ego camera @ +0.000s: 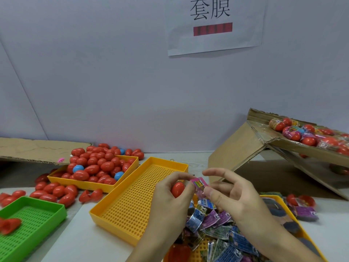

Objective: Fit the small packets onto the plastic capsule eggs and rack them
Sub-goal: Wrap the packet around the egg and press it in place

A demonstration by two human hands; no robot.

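I grip a red egg [177, 189] in my left hand [170, 201] while my right hand [226, 195], at its three o'clock, pinches a pink packet [200, 183] open-end toward it, ready to sleeve.

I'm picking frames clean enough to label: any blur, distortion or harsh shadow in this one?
Head view: lighting is soft and even, with a shadow only under the cardboard box. The red piece in the green tray is smeared by blur. The wide lens bends the wall lines at left. The left hand with its red egg and the right hand with the pink packet are fairly sharp.
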